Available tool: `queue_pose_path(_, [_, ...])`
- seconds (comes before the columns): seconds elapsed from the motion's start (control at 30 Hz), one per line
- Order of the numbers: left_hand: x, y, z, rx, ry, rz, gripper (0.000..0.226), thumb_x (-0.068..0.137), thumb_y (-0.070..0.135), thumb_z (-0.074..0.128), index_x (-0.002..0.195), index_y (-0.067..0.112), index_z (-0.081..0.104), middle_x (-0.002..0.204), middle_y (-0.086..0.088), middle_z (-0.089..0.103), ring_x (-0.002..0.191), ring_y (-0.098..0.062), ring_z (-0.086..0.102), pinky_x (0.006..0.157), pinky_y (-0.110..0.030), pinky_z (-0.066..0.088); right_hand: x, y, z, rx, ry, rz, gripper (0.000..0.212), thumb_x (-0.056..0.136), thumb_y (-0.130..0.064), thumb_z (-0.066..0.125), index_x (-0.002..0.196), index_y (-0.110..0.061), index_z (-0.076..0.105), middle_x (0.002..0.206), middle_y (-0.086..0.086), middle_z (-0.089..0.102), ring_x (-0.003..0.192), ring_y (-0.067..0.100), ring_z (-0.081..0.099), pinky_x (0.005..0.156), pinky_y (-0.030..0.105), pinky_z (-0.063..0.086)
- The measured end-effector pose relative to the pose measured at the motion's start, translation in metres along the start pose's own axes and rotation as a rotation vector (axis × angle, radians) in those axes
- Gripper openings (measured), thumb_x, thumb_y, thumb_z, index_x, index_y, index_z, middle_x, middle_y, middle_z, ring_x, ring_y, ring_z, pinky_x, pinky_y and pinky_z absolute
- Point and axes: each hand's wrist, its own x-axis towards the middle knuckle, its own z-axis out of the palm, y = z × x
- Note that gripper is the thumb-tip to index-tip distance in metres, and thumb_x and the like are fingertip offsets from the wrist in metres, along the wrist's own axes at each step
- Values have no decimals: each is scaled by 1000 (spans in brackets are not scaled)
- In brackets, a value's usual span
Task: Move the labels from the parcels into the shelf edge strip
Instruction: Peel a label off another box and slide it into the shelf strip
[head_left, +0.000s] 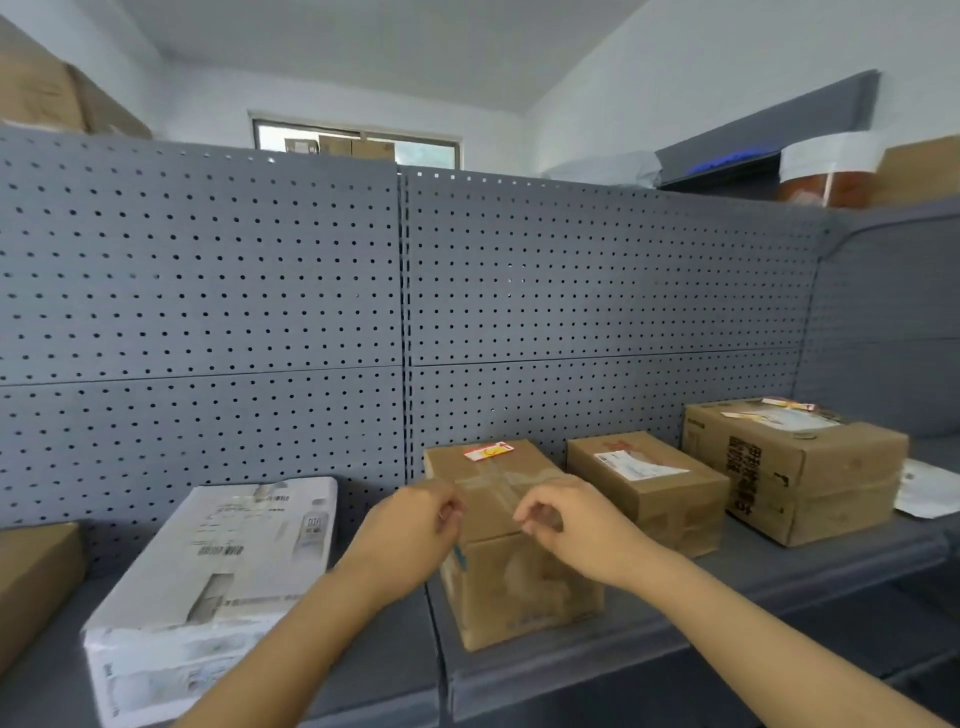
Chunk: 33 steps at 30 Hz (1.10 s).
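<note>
A brown taped parcel (519, 582) stands on the grey shelf in front of me. A small red, white and yellow label (488, 451) lies on its top at the far edge. My left hand (415, 525) and my right hand (566, 519) hover over the near part of its top, facing each other, fingers curled and pinched. I see nothing clearly between the fingers. A second brown parcel (670, 509) to the right carries a white label (634, 464). A larger parcel (810, 483) at the far right has a red and yellow label (787, 404) on top. The shelf edge strip (597, 667) runs along the shelf's front.
A white wrapped parcel (218, 571) lies at the left, and a brown box (31, 582) sits at the far left edge. A white sheet (930, 493) lies at the far right. A grey pegboard wall (311, 286) backs the shelf.
</note>
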Motion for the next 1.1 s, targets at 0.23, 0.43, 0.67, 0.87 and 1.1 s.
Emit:
queue_pose_path(0.23, [40, 15, 26, 19, -22, -72, 16, 91, 25, 51, 101, 28, 63, 92, 9, 66, 83, -10, 61, 75, -28, 52, 22, 52, -21, 9, -24, -48, 14, 87, -22, 62, 88, -37, 62, 94, -18, 60, 92, -10, 48, 72, 11, 36])
queue_pose_path(0.43, [92, -5, 35, 76, -54, -78, 19, 91, 22, 48, 101, 27, 64, 98, 7, 66, 86, -11, 62, 79, -35, 55, 65, 89, -13, 41, -15, -50, 13, 87, -24, 63, 89, -36, 63, 91, -22, 56, 92, -14, 45, 71, 11, 37])
queue_pose_path(0.67, [152, -33, 45, 106, -71, -100, 21, 91, 17, 46, 98, 24, 64, 97, 5, 65, 85, -12, 62, 77, -37, 56, 130, 119, -5, -3, 1, -38, 9, 89, -23, 60, 93, -29, 65, 93, -16, 60, 85, -4, 52, 75, 19, 44])
queue_pose_path(0.87, [186, -51, 65, 176, -78, -122, 20, 91, 15, 46, 97, 22, 64, 95, 4, 66, 83, -14, 62, 77, -36, 56, 171, 142, 11, -35, -76, -24, 9, 88, -24, 62, 95, -29, 64, 97, -11, 65, 85, 2, 58, 80, 28, 53])
queue_pose_path(1.1, [216, -64, 90, 254, -69, -200, 20, 90, 19, 45, 97, 25, 64, 96, 3, 67, 81, -17, 63, 71, -35, 56, 218, 156, 28, -145, -172, -200, 22, 90, -30, 57, 110, -25, 62, 114, -5, 65, 98, 12, 59, 82, 33, 51])
